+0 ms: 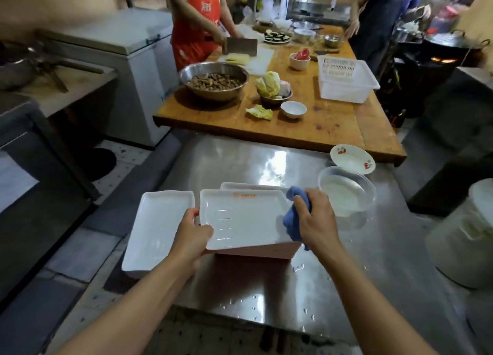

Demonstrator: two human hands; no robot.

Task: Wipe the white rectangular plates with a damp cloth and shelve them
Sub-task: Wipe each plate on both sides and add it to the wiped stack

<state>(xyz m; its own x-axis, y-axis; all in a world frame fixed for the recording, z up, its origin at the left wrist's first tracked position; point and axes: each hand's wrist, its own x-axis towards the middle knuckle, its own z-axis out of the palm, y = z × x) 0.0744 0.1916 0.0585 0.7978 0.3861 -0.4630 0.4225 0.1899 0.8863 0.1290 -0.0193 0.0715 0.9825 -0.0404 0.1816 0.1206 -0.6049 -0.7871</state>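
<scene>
Plate [240,218]: tilted on a stack on the steel table [333,288] | left hand [193,234]: fingers curled round its near-left edge | right hand [314,218]: bunching the blue cloth [292,221] at its right rim | handling: likely stiff, slick when damp, breakable; hold by the rims.

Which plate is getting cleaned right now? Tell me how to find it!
Look at the shiny steel table nearest the camera. On top of the plate stack is a white rectangular plate. Unlike its neighbours, the left hand grips it and the right hand presses a blue cloth on it.
</scene>
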